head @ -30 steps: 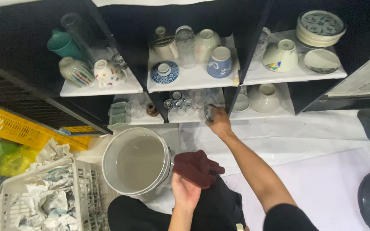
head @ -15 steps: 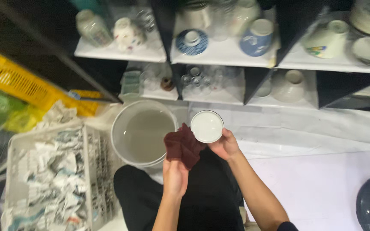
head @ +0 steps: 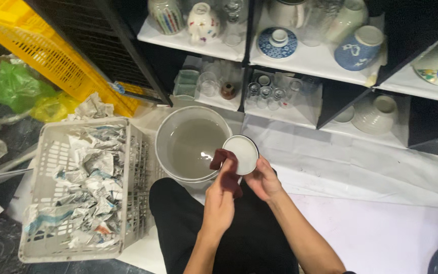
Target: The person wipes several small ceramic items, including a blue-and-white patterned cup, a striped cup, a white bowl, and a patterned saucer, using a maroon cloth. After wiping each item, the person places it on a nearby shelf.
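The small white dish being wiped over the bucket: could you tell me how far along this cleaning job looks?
Done: nothing can be told as finished; the shelved cups and bowls show no sign either way. In hand: the right hand holds the small white dish while the left hand presses a dark red cloth to it, beside the bucket of cloudy water. Left: probably the small glasses on the lower shelf.

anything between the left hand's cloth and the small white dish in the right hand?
Nothing visible. The left hand presses the dark red cloth directly against the rim of the small white dish, which the right hand holds over the edge of the water-filled bucket.
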